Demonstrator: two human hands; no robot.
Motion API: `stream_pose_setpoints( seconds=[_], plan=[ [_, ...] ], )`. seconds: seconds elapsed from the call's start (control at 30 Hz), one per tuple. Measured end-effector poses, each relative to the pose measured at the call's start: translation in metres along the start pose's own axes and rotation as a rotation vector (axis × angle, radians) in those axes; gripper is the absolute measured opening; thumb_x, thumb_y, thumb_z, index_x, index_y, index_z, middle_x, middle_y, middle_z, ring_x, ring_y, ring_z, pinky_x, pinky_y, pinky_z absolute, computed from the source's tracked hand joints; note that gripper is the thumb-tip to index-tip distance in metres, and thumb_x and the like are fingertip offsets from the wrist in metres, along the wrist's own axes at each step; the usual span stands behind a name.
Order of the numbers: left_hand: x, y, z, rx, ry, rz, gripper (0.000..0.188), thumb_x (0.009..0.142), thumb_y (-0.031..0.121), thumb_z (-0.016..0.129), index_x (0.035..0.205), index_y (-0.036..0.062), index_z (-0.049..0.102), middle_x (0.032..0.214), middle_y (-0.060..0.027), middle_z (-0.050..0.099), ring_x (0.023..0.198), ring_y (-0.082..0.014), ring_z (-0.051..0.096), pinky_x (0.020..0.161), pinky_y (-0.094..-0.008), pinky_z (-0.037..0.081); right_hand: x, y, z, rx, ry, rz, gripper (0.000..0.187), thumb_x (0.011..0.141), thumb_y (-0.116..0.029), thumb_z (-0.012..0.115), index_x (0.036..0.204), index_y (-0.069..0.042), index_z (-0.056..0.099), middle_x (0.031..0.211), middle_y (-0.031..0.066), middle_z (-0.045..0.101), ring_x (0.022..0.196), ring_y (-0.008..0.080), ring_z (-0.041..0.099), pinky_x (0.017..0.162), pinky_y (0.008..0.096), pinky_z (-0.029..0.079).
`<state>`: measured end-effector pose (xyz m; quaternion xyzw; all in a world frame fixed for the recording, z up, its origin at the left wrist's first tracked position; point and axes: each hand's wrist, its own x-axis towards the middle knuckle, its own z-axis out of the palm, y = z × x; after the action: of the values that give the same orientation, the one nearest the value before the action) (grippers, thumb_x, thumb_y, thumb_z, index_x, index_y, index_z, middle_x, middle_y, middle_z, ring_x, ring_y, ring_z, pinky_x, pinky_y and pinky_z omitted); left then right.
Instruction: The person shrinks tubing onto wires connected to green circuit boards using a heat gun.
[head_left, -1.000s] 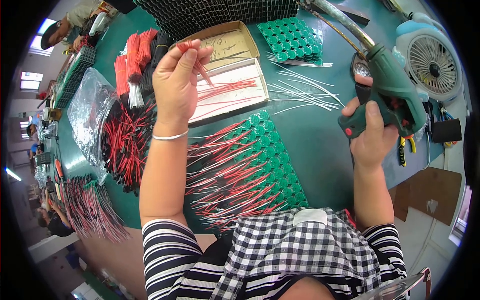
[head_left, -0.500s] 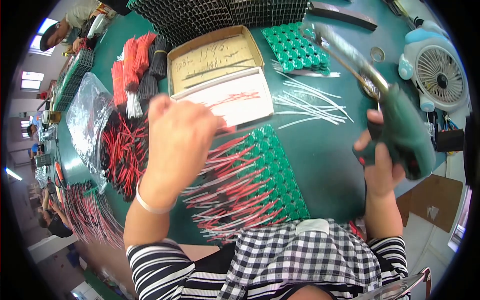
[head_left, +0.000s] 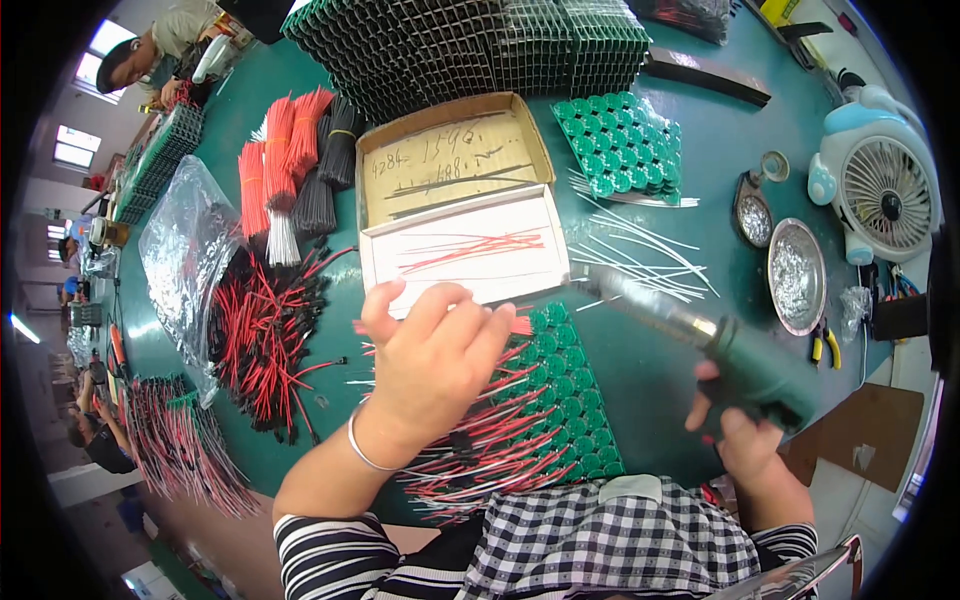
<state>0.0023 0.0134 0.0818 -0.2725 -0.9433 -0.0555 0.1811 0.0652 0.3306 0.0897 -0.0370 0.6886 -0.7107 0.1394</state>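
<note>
My left hand [head_left: 430, 345] is closed, fingers bent, over the near edge of a white cardboard tray. Red wires [head_left: 522, 326] stick out beside its fingertips; the grip itself is hidden beneath the hand. My right hand [head_left: 745, 435] grips a dark green pistol-shaped soldering gun [head_left: 765, 375], slightly blurred. Its metal barrel points left, with the tip near the tray's right corner. Below lies a panel of round green circuit boards [head_left: 575, 400], with red, white and black wires [head_left: 480, 450] spread over its left side.
The open tray [head_left: 455, 215] holds loose red wires. White wires [head_left: 650, 255] lie right of it, by stacked green boards [head_left: 620, 145]. Wire bundles [head_left: 280, 160] and a plastic bag [head_left: 190, 240] are left. A metal dish [head_left: 797, 275] and fan [head_left: 885, 185] stand right. Another person works far left.
My left hand has moved right and toward me, to the wires over the panel. The soldering gun has swung down and left, its tip now beside the tray. The whole view has shifted slightly.
</note>
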Motion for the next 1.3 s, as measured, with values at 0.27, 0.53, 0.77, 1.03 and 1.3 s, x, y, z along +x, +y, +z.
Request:
stream_pose_setpoints(
  seconds=[0.27, 0.53, 0.77, 1.03, 1.3],
  plan=[
    [-0.015, 0.012, 0.008, -0.021, 0.006, -0.069, 0.008, 0.076, 0.024, 0.069, 0.083, 0.0218, 0.070, 0.077, 0.0109, 0.062, 0.088, -0.0113, 0.058, 0.092, -0.0447, 0.024, -0.015, 0.004, 0.014, 0.103, 0.083, 0.199, 0.045, 0.085, -0.012, 0.056, 0.127, 0.003, 0.049, 0.112, 0.0173, 0.061, 0.070, 0.0207, 0.065, 0.065, 0.0302, 0.053],
    [-0.016, 0.013, 0.015, -0.077, 0.003, -0.049, 0.007, 0.076, 0.024, 0.070, 0.083, 0.0218, 0.070, 0.075, 0.0107, 0.060, 0.087, -0.0112, 0.058, 0.093, -0.0447, 0.023, -0.019, 0.008, 0.025, -0.374, -0.121, 0.046, 0.029, 0.085, -0.003, 0.057, 0.113, 0.005, 0.058, 0.110, 0.0172, 0.062, 0.074, 0.0169, 0.069, 0.068, 0.0281, 0.055],
    [-0.017, 0.011, 0.015, -0.130, 0.005, -0.042, 0.010, 0.075, 0.025, 0.072, 0.084, 0.0205, 0.070, 0.073, 0.0099, 0.059, 0.086, -0.0110, 0.058, 0.094, -0.0450, 0.023, -0.023, 0.009, 0.026, -0.329, -0.105, 0.058, 0.027, 0.084, -0.001, 0.059, 0.110, 0.005, 0.059, 0.115, 0.0186, 0.059, 0.075, 0.0187, 0.068, 0.067, 0.0288, 0.057],
    [-0.016, 0.010, 0.020, -0.166, 0.015, -0.067, 0.009, 0.075, 0.023, 0.072, 0.083, 0.0203, 0.071, 0.072, 0.0092, 0.058, 0.085, -0.0110, 0.058, 0.096, -0.0439, 0.022, -0.019, 0.008, 0.028, -0.398, -0.085, 0.074, 0.024, 0.080, -0.001, 0.061, 0.105, 0.002, 0.063, 0.106, 0.0159, 0.065, 0.076, 0.0206, 0.069, 0.078, 0.0315, 0.052],
    [-0.015, 0.011, 0.019, -0.191, -0.001, -0.084, 0.009, 0.074, 0.019, 0.071, 0.083, 0.0205, 0.071, 0.071, 0.0089, 0.057, 0.085, -0.0110, 0.058, 0.097, -0.0440, 0.022, -0.021, 0.018, 0.025, -0.528, -0.155, 0.015, 0.041, 0.093, -0.027, 0.055, 0.123, 0.001, 0.051, 0.106, 0.0109, 0.060, 0.066, 0.0171, 0.063, 0.066, 0.0320, 0.050]
  ],
)
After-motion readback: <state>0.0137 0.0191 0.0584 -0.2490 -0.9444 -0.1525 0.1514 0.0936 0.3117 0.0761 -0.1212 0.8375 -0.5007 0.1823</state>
